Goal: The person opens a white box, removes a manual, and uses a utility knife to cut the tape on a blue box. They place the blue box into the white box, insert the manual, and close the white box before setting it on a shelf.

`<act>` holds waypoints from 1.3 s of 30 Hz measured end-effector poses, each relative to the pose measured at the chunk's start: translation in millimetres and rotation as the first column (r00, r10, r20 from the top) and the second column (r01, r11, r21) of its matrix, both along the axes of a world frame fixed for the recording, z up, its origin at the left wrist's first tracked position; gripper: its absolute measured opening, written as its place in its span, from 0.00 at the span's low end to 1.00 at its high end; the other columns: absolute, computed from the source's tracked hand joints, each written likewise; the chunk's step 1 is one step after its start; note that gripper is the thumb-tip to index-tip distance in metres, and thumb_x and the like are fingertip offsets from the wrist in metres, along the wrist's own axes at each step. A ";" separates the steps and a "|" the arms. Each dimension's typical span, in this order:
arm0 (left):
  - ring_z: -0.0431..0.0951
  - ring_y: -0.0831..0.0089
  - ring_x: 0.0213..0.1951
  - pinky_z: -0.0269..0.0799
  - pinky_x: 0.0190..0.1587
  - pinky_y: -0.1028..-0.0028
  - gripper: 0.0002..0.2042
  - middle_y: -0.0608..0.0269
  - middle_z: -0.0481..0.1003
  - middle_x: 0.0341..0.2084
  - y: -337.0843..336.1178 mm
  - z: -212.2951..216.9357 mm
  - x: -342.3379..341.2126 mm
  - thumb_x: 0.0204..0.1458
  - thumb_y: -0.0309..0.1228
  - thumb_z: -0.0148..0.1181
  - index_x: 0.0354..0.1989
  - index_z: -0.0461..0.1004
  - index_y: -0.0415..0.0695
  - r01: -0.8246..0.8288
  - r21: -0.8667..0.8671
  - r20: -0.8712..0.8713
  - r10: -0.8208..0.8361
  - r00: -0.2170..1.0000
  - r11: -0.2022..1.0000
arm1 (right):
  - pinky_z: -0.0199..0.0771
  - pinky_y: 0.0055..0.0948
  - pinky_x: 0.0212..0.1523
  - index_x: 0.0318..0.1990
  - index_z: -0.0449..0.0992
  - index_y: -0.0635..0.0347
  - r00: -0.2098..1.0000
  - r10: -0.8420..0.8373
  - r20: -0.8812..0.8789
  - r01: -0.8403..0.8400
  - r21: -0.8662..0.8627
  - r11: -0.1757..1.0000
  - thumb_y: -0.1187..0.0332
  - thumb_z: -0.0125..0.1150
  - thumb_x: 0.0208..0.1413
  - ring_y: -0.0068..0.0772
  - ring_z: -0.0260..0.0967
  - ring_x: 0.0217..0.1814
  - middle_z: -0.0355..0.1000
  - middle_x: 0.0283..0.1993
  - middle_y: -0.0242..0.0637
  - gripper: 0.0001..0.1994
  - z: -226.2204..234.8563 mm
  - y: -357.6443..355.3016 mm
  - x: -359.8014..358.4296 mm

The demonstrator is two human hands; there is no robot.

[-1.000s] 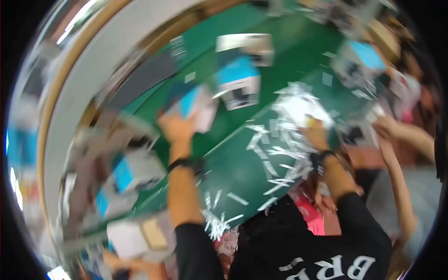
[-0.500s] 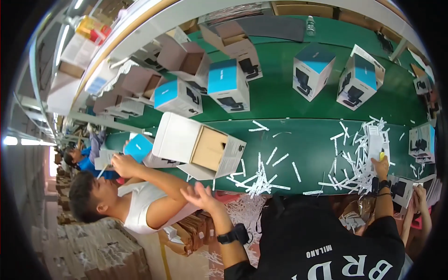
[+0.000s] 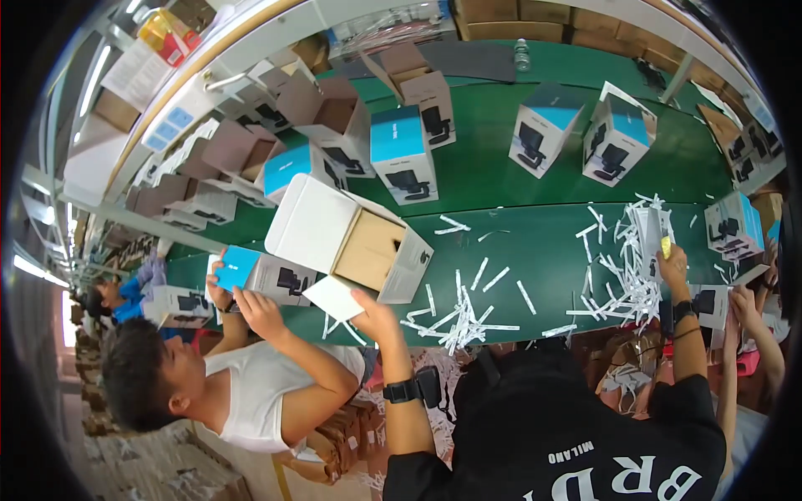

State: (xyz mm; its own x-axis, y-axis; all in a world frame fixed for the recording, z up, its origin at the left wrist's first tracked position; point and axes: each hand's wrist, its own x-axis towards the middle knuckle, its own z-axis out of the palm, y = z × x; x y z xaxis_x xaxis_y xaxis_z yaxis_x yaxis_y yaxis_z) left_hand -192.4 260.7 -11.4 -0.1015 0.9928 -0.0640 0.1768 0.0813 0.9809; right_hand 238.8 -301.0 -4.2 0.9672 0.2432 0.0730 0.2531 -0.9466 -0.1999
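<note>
Flap step, I'd judge: my left hand [image 3: 378, 319] is at the white flap [image 3: 332, 296] of the open carton [image 3: 408, 269], left of centre on the green bench [image 3: 543, 242]; can't tell if it's pinching or just resting. Right hand [image 3: 674, 267] curls round a small yellow item [image 3: 666, 247] beside loose paper strips [image 3: 633, 302]. Next move probably calls for bending the flap without creasing. Smooth white board, boxy tan insert [image 3: 368, 248], thin flat strips.
</note>
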 end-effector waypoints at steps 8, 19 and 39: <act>0.75 0.53 0.56 0.73 0.56 0.62 0.27 0.43 0.68 0.61 -96.5 90.8 60.7 0.69 0.40 0.49 0.63 0.61 0.26 0.248 -0.201 0.170 -0.216 0.962 0.948 | 0.69 0.38 0.33 0.35 0.73 0.63 0.994 0.037 0.105 -0.071 0.342 0.937 0.65 0.70 0.52 0.40 0.69 0.28 0.73 0.28 0.42 0.12 44.4 54.0 -24.1; 0.76 0.58 0.48 0.72 0.54 0.62 0.24 0.46 0.75 0.54 -165.0 30.1 80.0 0.71 0.39 0.46 0.60 0.65 0.24 0.683 -0.008 0.193 -0.669 0.718 0.730 | 0.70 0.37 0.21 0.32 0.73 0.53 0.804 0.462 0.375 -0.595 0.498 0.631 0.66 0.70 0.43 0.41 0.73 0.20 0.71 0.21 0.36 0.11 137.2 288.7 -236.2; 0.74 0.74 0.32 0.71 0.36 0.68 0.20 0.59 0.77 0.29 -147.4 62.8 52.8 0.70 0.38 0.47 0.37 0.76 0.31 0.767 -0.048 0.053 -0.765 0.642 0.640 | 0.75 0.37 0.23 0.28 0.75 0.58 0.714 0.684 0.150 -0.685 0.354 0.637 0.66 0.68 0.49 0.44 0.74 0.21 0.74 0.22 0.37 0.08 142.3 298.3 -277.8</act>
State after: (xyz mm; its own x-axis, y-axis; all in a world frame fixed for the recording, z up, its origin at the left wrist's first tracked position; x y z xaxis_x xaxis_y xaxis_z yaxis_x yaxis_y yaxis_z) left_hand -139.6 113.2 51.4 0.6961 0.7084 -0.1169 0.1788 -0.0134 0.9838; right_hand -39.0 -2.7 138.1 0.5348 0.7906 0.2982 0.7993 -0.3590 -0.4819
